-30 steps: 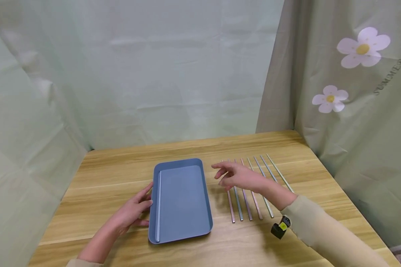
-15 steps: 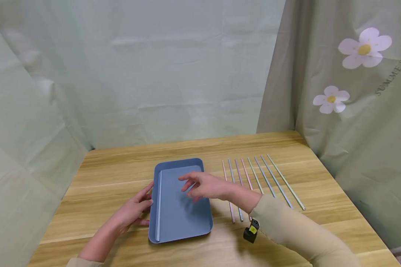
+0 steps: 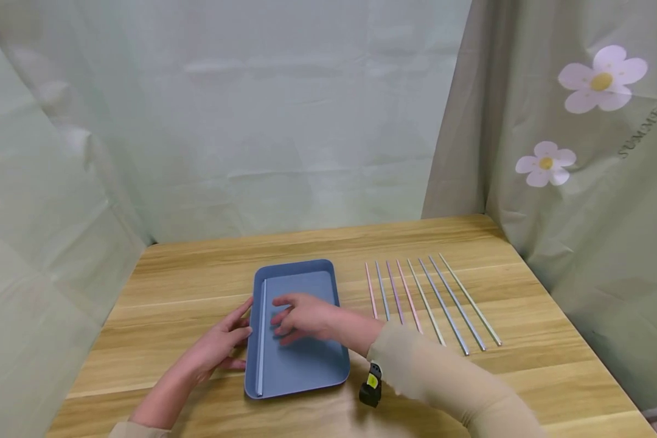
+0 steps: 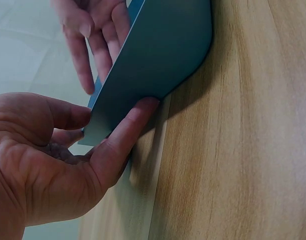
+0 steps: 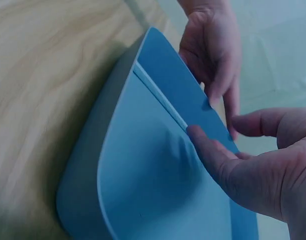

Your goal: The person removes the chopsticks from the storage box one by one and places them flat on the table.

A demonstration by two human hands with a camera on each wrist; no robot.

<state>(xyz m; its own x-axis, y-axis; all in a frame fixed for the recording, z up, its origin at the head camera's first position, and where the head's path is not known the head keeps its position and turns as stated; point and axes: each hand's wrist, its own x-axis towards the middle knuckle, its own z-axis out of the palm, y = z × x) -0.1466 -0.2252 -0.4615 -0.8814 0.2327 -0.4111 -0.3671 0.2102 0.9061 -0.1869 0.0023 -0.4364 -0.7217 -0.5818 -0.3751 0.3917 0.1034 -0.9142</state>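
A blue-grey rectangular tray (image 3: 320, 368) rests on the wooden table. Along its left inner side lies one pale, shiny chopstick (image 3: 261, 350). My left hand (image 3: 216, 347) rests on the tray's left outer side; in the left wrist view its thumb tip is at the rim and a straight finger presses low against the wall. Over the tray, my right hand (image 3: 309, 317) has its fingers spread and pointing left, toward the chopstick. In the right wrist view a fingertip (image 5: 193, 132) overlaps the chopstick's end. Nothing shows in the right hand's grasp.
To the right of the tray, several coloured chopsticks (image 3: 469, 299) lie side by side, partly covered by the right forearm. A small black device (image 3: 370, 389) hangs at the right wrist. Pale curtains (image 3: 328, 134) stand behind and beside the table.
My right hand has moved left from above the row of chopsticks to over the tray, close to the chopstick inside. The left hand and the tray have stayed put.
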